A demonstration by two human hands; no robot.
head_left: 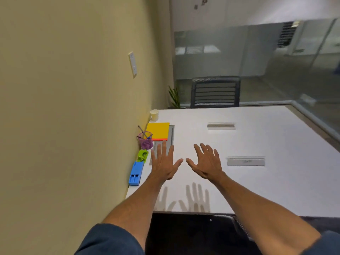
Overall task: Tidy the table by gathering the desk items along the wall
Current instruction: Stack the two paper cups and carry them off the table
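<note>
Along the yellow wall on the white table (257,181) lie a blue hole punch (136,173), a green stapler (143,156), a purple mesh pen cup (145,140) holding pens, a yellow notepad (158,131) with an orange edge, and a paper cup (154,115) at the far corner. My left hand (164,162) hovers flat above the table just right of the stapler, fingers spread, holding nothing. My right hand (207,162) is held out beside it, also spread and empty. Both hands cast shadows on the table near its front edge.
Three grey cable-slot covers are set into the table, one (221,126) at the middle, one (246,161) to the right of my right hand and one partly under my left hand. A black mesh chair (215,92) and a plant (174,97) stand beyond the far edge. A glass partition runs along the right.
</note>
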